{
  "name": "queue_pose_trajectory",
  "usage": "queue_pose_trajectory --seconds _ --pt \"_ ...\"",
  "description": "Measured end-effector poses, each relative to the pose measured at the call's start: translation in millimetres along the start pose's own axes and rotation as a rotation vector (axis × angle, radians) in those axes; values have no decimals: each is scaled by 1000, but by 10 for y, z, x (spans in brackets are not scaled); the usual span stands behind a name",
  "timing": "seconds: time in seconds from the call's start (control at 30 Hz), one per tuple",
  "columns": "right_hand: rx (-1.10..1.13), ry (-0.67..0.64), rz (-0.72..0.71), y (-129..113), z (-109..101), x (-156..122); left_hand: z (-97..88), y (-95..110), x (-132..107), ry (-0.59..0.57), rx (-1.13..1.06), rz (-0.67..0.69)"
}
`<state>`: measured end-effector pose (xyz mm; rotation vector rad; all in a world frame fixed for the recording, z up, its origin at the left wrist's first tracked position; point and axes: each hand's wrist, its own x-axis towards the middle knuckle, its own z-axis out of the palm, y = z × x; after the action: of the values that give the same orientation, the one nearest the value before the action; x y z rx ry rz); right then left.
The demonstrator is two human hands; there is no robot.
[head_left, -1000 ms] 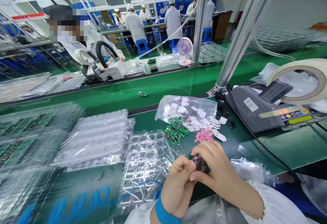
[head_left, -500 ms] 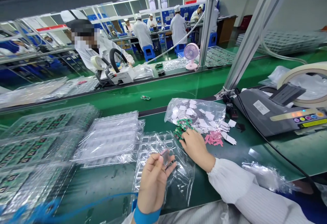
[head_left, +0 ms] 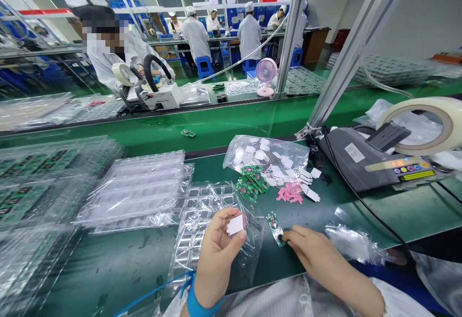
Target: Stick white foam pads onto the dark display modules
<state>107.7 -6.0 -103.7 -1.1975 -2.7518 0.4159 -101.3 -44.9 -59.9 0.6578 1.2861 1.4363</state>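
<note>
Looks like an electronics assembly workshop or factory line. Shows as much in the green worktop (head_left: pixel 130 264), laid with a heap of circuit boards (head_left: pixel 252 180), white pieces (head_left: pixel 311 193), pink pieces (head_left: pixel 290 193) and stacked clear plastic trays (head_left: pixel 135 189), partly filled with more boards. Includes a grey tape dispenser (head_left: pixel 355 171) with lit buttons (head_left: pixel 411 167) and a large roll (head_left: pixel 452 124), plus another machine (head_left: pixel 162 97) beyond a long green strip (head_left: pixel 231 129). Has a co-worker (head_left: pixel 108 64) in a white coat and dark cap, and farther back more people (head_left: pixel 250 33) in white coats and caps, with blue stools (head_left: pixel 204 66) among them. Adds metal posts (head_left: pixel 349 52) and a blue corded wristband (head_left: pixel 199 301) on the left wrist.
</note>
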Motion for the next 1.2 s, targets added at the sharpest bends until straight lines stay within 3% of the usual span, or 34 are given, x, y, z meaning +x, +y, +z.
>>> queue_pose_trajectory --seconds 0.2,0.37,0.47,0.7,0.8,0.9,1.07,1.2 --pt "-50 24 -222 246 -29 336 92 71 -98 -153 3 6" --pt "-23 59 -170 317 -2 189 151 181 -154 -359 -31 -34" --pt "17 77 -120 313 17 53 192 216 -150 -367 13 -71" --pt "114 170 -39 405 83 -37 259 208 -88 -367 8 9" --pt "161 264 37 452 -102 -103 298 250 -65 -362 33 -2" --pt "194 486 96 326 -481 -184 366 277 -57 -343 66 26" --pt "179 586 -255 -131 -1013 -141 500 347 -86 -372 332 164" --pt "187 596 -280 -282 -1080 -48 540 421 -109 -415 473 232"
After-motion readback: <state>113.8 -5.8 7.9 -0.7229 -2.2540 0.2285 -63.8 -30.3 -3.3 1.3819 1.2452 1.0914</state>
